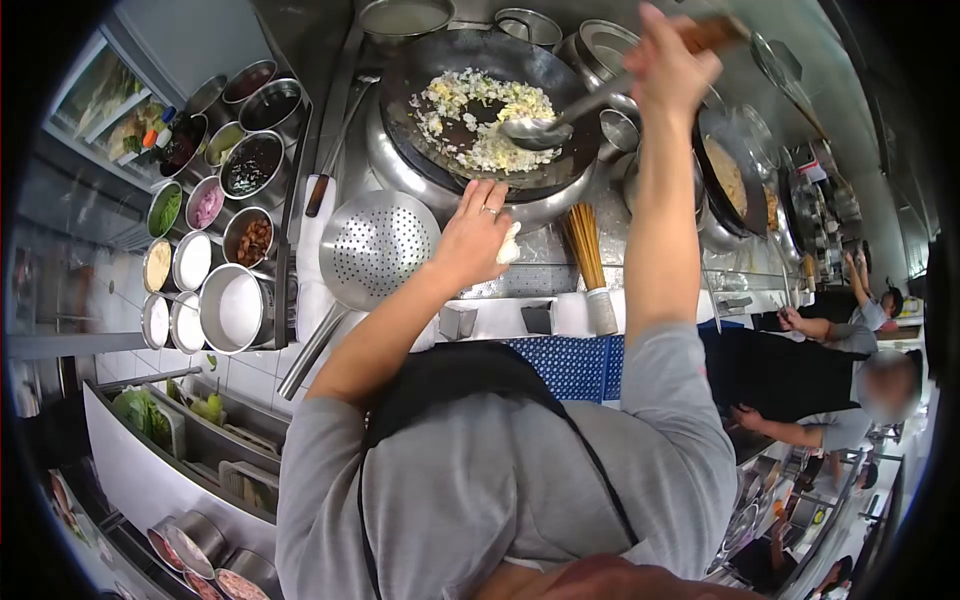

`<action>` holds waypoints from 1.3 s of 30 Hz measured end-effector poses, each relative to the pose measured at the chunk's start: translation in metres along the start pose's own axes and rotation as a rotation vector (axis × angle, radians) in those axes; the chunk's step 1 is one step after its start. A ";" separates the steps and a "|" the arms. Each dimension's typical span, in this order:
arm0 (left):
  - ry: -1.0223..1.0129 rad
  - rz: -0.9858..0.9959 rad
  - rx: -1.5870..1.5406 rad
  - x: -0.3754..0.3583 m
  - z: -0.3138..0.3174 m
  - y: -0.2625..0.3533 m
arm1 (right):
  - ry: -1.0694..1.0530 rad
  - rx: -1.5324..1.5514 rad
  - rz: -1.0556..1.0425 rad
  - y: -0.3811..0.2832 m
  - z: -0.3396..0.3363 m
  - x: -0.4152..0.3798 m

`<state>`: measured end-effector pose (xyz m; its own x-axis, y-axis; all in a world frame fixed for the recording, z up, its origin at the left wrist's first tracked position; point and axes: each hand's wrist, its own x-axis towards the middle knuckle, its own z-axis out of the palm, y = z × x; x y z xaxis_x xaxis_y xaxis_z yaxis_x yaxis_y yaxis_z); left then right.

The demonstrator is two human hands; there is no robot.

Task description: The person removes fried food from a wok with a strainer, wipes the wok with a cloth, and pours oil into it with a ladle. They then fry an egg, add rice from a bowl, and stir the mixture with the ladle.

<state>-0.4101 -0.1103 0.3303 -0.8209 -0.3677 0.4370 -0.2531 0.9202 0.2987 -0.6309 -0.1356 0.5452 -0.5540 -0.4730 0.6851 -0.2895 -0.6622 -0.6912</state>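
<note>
A dark wok (425,75) sits on the steel stove ring in front of me, with white and yellow bits like rice and egg (475,95) scattered inside. My left hand (472,235) is closed on the wok's near rim, and a white cloth (510,245) pokes out beneath the palm. My right hand (672,65), slightly blurred, grips the wooden handle of a metal ladle (540,132). The ladle's bowl rests among the food on the wok's right side.
A perforated strainer (378,245) lies left of my left arm. A bamboo brush (588,255) stands near the counter edge. Several ingredient pots (237,305) fill the left side. At right are another wok (728,175) and a co-worker in a black apron (775,375).
</note>
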 end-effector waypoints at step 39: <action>-0.042 -0.056 -0.039 0.019 0.017 -0.011 | -0.180 0.146 0.053 0.041 0.039 -0.009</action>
<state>-0.4314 -0.1252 0.3209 -0.8267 -0.4120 0.3833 -0.2797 0.8919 0.3554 -0.6073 -0.1805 0.5196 -0.4133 -0.5971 0.6875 -0.1404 -0.7042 -0.6960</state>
